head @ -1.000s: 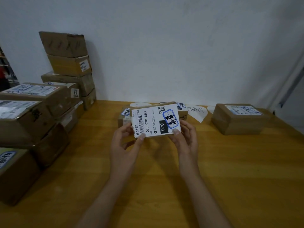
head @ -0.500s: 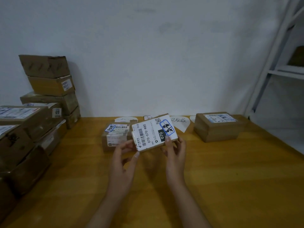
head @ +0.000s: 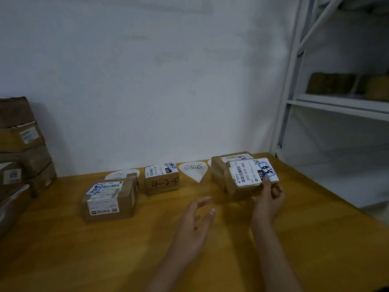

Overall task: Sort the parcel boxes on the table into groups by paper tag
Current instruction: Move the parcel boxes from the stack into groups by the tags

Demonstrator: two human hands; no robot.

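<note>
My right hand (head: 270, 199) grips a small cardboard parcel (head: 250, 175) with a white 070 label and a blue-edged tag, holding it just in front of another brown box (head: 223, 163) at the back right of the table. My left hand (head: 195, 224) hovers open above the table, apart from the parcel. A box marked 4-2-5 (head: 161, 180) sits at the back middle. A labelled box (head: 109, 199) with a blue tag lies left of centre. White paper tags (head: 194, 169) (head: 122, 173) lie by the wall.
Stacked cardboard boxes (head: 23, 150) fill the table's left end. A white metal shelf rack (head: 336, 102) with brown boxes on it stands to the right, past the wooden table (head: 105, 253) edge. A white wall runs behind.
My right hand carried the 070 parcel rightward to the box at the back right. My left hand let go of it. The view turned right, showing the shelf rack.
</note>
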